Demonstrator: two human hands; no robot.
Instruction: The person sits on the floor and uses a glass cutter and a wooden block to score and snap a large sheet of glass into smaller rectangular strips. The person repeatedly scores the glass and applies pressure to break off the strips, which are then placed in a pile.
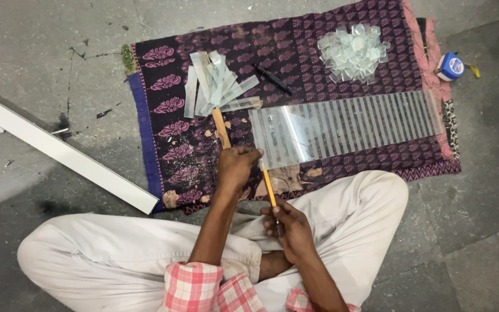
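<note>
A glass sheet (pixel 342 130), lying on a patterned cloth (pixel 295 52) on the floor, is pressed at its near-left corner by the left hand (pixel 235 167), which is closed over a wooden stick (pixel 221 127). An orange-handled cutter (pixel 268 185) is gripped in the right hand (pixel 290 226), its tip at the sheet's edge. Cut strips (pixel 218 84) and a pile of small squares (pixel 353 52) are laid further back.

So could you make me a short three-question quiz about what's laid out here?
1. True or false: the left hand rests at the end of the scored glass sheet.
2. What does the right hand grip? A) yellow-handled tool B) tape measure C) black pen
3. Which pile lies nearer the tape measure: glass squares or glass strips?

Key: 1 true; 2 A, the yellow-handled tool; 3 glass squares.
</note>
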